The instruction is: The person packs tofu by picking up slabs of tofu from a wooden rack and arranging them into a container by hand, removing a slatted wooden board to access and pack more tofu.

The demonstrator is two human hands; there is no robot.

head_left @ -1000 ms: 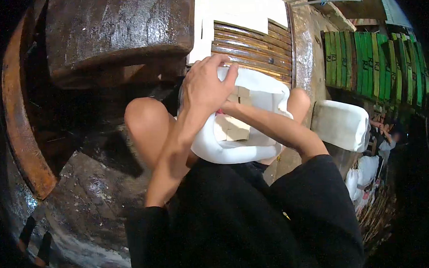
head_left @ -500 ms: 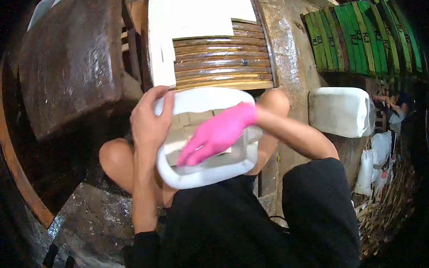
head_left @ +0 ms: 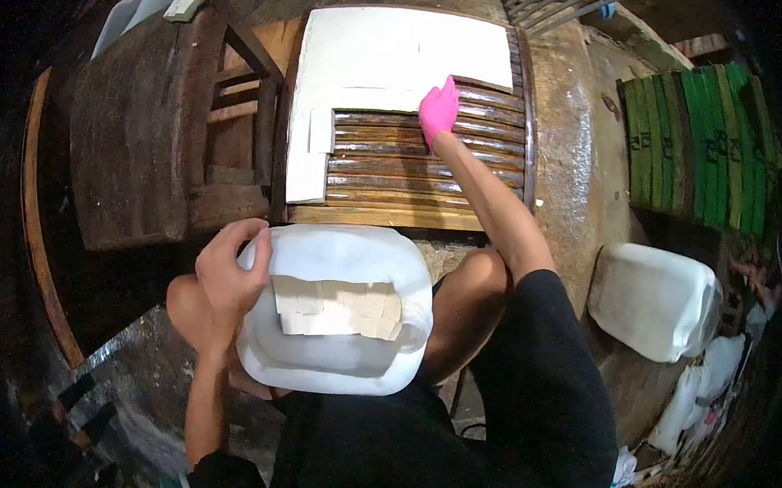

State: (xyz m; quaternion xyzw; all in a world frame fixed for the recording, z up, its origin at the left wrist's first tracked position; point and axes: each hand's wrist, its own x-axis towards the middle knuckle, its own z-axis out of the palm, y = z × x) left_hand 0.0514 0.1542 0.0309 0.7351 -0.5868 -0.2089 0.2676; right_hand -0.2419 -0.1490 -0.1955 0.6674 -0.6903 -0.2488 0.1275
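A white plastic jug [head_left: 330, 247] with its upper side cut open sits on my lap. My left hand [head_left: 235, 264] grips its rim at the left, thumb toward the opening. Inside lie several pale, cream-coloured rectangular blocks [head_left: 341, 307], packed side by side. My right hand [head_left: 439, 111], in a pink glove, reaches out over a slatted wooden rack [head_left: 422, 164]. Its fingers look bent together at the edge of the white flat pieces [head_left: 400, 47] laid on the slats. Whatever is under those fingers is hidden from me.
A dark wooden stool or block [head_left: 133, 142] stands left of the rack. To the right are green slatted crates [head_left: 696, 143] and another white jug [head_left: 651, 298] on the wet floor. Thin bars [head_left: 590, 4] lean at the top right.
My gloved right hand has gone from inside the jug, forward to the white pieces on the rack. My left hand stays on the rim. The view has shifted, showing more of the rack.
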